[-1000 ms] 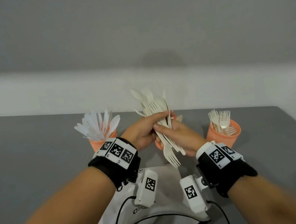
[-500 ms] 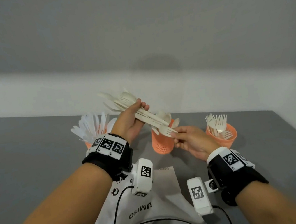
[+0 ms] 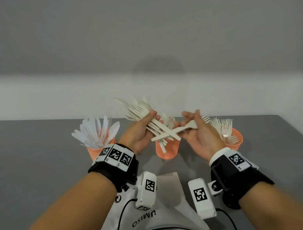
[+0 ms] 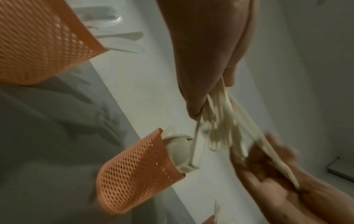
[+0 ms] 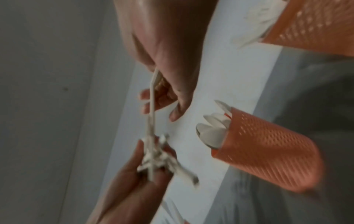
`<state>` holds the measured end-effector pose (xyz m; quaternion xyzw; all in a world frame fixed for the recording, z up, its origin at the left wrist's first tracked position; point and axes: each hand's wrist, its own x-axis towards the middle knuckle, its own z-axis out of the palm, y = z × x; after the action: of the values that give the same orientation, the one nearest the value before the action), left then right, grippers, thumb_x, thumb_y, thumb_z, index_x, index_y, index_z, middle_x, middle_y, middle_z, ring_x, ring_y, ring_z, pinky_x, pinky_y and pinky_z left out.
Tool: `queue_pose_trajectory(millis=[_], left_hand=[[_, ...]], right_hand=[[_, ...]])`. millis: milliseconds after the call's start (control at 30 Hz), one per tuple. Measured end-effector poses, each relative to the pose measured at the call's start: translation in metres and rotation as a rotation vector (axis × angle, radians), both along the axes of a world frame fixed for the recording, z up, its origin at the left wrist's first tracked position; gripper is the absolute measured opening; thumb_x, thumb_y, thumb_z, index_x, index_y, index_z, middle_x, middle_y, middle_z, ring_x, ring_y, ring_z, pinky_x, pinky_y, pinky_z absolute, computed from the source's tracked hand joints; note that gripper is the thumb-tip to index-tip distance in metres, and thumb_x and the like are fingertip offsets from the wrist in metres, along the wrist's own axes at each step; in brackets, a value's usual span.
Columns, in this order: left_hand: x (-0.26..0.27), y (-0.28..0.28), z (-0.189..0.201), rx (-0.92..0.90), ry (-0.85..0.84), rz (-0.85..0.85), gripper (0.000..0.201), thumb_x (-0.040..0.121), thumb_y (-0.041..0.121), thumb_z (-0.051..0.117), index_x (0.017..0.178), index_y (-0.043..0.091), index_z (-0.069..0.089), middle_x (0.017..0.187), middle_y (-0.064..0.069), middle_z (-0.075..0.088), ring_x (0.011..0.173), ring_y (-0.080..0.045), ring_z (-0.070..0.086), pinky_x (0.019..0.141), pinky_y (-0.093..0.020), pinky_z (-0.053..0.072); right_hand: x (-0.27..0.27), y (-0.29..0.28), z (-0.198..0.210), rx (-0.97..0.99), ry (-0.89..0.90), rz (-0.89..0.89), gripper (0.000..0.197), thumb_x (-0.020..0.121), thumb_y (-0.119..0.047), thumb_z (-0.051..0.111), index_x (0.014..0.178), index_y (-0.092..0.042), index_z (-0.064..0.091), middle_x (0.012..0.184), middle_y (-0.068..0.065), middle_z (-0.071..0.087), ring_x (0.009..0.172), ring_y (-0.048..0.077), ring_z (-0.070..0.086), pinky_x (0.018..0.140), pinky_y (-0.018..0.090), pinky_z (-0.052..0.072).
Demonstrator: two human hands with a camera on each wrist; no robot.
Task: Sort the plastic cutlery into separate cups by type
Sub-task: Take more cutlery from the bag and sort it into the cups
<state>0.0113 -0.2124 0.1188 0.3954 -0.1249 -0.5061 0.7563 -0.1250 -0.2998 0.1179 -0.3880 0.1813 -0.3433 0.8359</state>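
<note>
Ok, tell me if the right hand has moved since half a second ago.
Yes. The right hand, holding one fork, has risen and shifted right, from beside the middle cup toward the fork cup.

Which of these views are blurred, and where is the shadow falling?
Head view: sharp; a soft shadow on the wall above the hands. Left wrist view: right hand smeared by motion, middle cup crisp. Right wrist view: bundle of cutlery and left hand blurred.

You're in a bare indoor recording setup — plain grey worktop [image 3: 18, 161] against a blank white wall [image 3: 135, 30], tagged wrist cameras [image 3: 202, 198] cabled up — room type can't be told.
</note>
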Motion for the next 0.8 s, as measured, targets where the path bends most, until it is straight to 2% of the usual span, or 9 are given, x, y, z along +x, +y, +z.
queue_pose_trajectory(millis=[67, 133, 200, 267, 300, 367, 467, 567, 800], left_hand=[[0.005, 0.002, 0.002, 0.008, -0.027, 0.029, 0.019, 0.096, 0.017, 0.045, 0.083, 0.009, 0.055, 0.08, -0.006, 0.06, 0.074, -0.016, 0.06, 0.074, -0.029, 0.054], [0.006, 0.003, 0.002, 0.038, -0.07, 0.028, 0.018, 0.096, 0.016, 0.046, 0.083, 0.009, 0.056, 0.075, -0.004, 0.062, 0.071, -0.015, 0.061, 0.066, -0.026, 0.056], [0.001, 0.003, 0.0, 0.046, -0.105, -0.027, 0.017, 0.096, 0.015, 0.046, 0.084, 0.009, 0.057, 0.065, -0.001, 0.064, 0.062, -0.011, 0.065, 0.06, -0.023, 0.057], [-0.005, 0.001, -0.002, 0.01, -0.114, -0.121, 0.017, 0.097, 0.015, 0.042, 0.088, 0.009, 0.056, 0.065, 0.0, 0.067, 0.063, -0.01, 0.067, 0.061, -0.024, 0.057], [-0.007, 0.0, -0.003, -0.017, -0.113, -0.168, 0.019, 0.098, 0.015, 0.04, 0.089, 0.009, 0.056, 0.068, 0.0, 0.068, 0.067, -0.011, 0.068, 0.063, -0.024, 0.057], [-0.01, 0.001, -0.002, -0.058, -0.112, -0.224, 0.023, 0.099, 0.015, 0.038, 0.087, 0.008, 0.056, 0.069, -0.002, 0.067, 0.07, -0.013, 0.068, 0.065, -0.025, 0.056], [-0.012, 0.003, -0.002, -0.068, -0.103, -0.216, 0.02, 0.097, 0.012, 0.04, 0.087, 0.006, 0.056, 0.069, -0.003, 0.062, 0.068, -0.014, 0.066, 0.066, -0.025, 0.057], [-0.013, 0.006, -0.004, -0.057, -0.094, -0.212, 0.021, 0.096, 0.006, 0.038, 0.091, 0.006, 0.058, 0.069, -0.003, 0.066, 0.068, -0.013, 0.067, 0.068, -0.024, 0.058], [-0.016, 0.005, -0.006, -0.019, -0.093, -0.201, 0.019, 0.095, 0.003, 0.042, 0.096, 0.002, 0.061, 0.08, -0.008, 0.072, 0.073, -0.016, 0.071, 0.071, -0.029, 0.059]], right_hand=[[-0.006, -0.007, 0.011, -0.079, 0.037, -0.071, 0.038, 0.099, -0.038, 0.027, 0.092, -0.011, 0.054, 0.046, -0.004, 0.039, 0.041, 0.011, 0.045, 0.057, 0.028, 0.048], [-0.01, -0.008, 0.02, -0.312, 0.17, -0.087, 0.027, 0.099, -0.034, 0.036, 0.095, -0.015, 0.054, 0.051, -0.007, 0.033, 0.04, 0.006, 0.032, 0.047, 0.022, 0.034], [-0.006, -0.001, 0.022, -0.675, 0.398, -0.061, 0.008, 0.093, -0.022, 0.052, 0.095, -0.017, 0.058, 0.058, -0.007, 0.045, 0.042, 0.001, 0.043, 0.045, 0.017, 0.036], [0.002, 0.007, 0.016, -0.961, 0.594, -0.012, 0.01, 0.084, -0.013, 0.065, 0.093, -0.014, 0.061, 0.067, -0.003, 0.058, 0.056, 0.0, 0.056, 0.058, 0.017, 0.045], [0.007, 0.01, 0.012, -1.039, 0.655, 0.011, 0.013, 0.08, -0.012, 0.068, 0.091, -0.012, 0.061, 0.071, 0.001, 0.06, 0.064, 0.005, 0.058, 0.066, 0.019, 0.046], [0.011, 0.014, 0.005, -1.108, 0.721, -0.003, 0.012, 0.08, -0.014, 0.068, 0.087, -0.012, 0.059, 0.077, 0.006, 0.06, 0.07, 0.016, 0.058, 0.068, 0.017, 0.044], [0.013, 0.016, 0.002, -1.171, 0.751, -0.037, 0.01, 0.083, -0.015, 0.065, 0.088, -0.009, 0.058, 0.076, 0.004, 0.057, 0.068, 0.015, 0.053, 0.058, 0.004, 0.038], [0.013, 0.018, 0.004, -1.206, 0.771, -0.003, 0.011, 0.085, -0.013, 0.058, 0.09, -0.003, 0.059, 0.077, 0.014, 0.06, 0.069, 0.017, 0.053, 0.057, 0.007, 0.038], [0.007, 0.016, 0.007, -1.155, 0.751, -0.004, 0.008, 0.096, -0.014, 0.037, 0.091, -0.009, 0.038, 0.071, -0.002, 0.048, 0.064, 0.013, 0.047, 0.05, 0.013, 0.036]])
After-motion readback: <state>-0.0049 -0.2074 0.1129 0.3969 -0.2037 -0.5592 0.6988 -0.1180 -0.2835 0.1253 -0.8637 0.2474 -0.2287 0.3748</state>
